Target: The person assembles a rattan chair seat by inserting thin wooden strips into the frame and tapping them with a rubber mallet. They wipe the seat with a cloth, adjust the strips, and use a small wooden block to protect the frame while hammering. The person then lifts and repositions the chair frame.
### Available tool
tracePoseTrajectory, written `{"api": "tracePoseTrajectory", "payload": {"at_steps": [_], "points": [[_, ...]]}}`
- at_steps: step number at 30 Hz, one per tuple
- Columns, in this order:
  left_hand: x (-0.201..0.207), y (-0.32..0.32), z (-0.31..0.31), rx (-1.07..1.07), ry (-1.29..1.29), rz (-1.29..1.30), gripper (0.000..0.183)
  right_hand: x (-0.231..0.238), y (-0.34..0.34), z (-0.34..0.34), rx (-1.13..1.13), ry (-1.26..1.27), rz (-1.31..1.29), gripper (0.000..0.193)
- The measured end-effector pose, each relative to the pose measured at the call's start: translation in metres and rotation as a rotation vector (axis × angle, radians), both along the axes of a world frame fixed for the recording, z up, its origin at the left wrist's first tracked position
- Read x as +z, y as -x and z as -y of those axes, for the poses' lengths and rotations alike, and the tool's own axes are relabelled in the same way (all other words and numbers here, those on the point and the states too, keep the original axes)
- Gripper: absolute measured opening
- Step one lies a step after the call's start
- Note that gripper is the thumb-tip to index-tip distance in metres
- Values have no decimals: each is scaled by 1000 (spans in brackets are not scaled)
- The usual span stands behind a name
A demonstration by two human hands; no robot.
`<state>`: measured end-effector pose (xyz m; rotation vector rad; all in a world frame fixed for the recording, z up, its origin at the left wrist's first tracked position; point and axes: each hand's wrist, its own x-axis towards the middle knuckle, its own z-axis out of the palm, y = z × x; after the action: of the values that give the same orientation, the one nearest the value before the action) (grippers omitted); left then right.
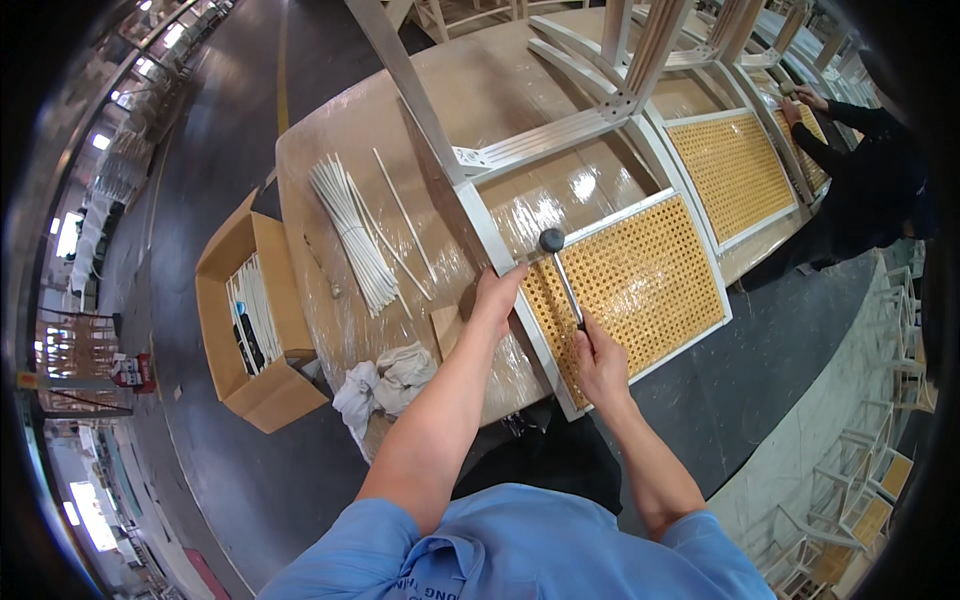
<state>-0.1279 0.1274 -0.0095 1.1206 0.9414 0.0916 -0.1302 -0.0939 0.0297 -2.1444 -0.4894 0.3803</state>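
A pale chair frame (pixel 478 215) lies on the wrapped worktable, its legs sticking up. Set into it is a woven cane panel (pixel 640 280) with a white strip along its edges. My left hand (pixel 498 298) is closed on the frame's left rail, its fingertips by the panel's upper left corner; any small piece under them is hidden. My right hand (pixel 602 362) grips the handle of a mallet (pixel 566 280). The mallet's round dark head hovers over or rests at the panel's top edge, just right of my left fingertips; I cannot tell which.
White strips (pixel 355 235) lie bundled on the plastic-covered table (pixel 320 160), near crumpled white rags (pixel 385 385). An open cardboard box (pixel 225 335) holding more strips stands left. Another cane-panelled chair (pixel 730 170) is at right, where a co-worker in dark clothing (pixel 870 170) works.
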Motion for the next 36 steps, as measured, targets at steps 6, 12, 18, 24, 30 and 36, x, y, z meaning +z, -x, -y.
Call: {"api": "tracePoseTrajectory", "payload": {"at_steps": [6, 12, 18, 24, 30, 36], "points": [[0, -2, -2, 22, -23, 50, 56, -1, -6, 0, -15, -3, 3, 40], [9, -6, 7, 5, 10, -22, 59, -3, -6, 8, -38, -4, 41, 40], [6, -4, 11, -9, -67, -23, 57, -2, -4, 10, -147, -175, 163, 40], [3, -4, 1, 14, -115, 34, 55, -11, -9, 4, -51, -132, 164, 44], [10, 0, -4, 12, -66, 43, 69, -2, -14, 5, -11, 31, -14, 41], [15, -7, 9, 49, -8, -60, 74, -4, 0, 6, -1, -40, 107, 42]]}}
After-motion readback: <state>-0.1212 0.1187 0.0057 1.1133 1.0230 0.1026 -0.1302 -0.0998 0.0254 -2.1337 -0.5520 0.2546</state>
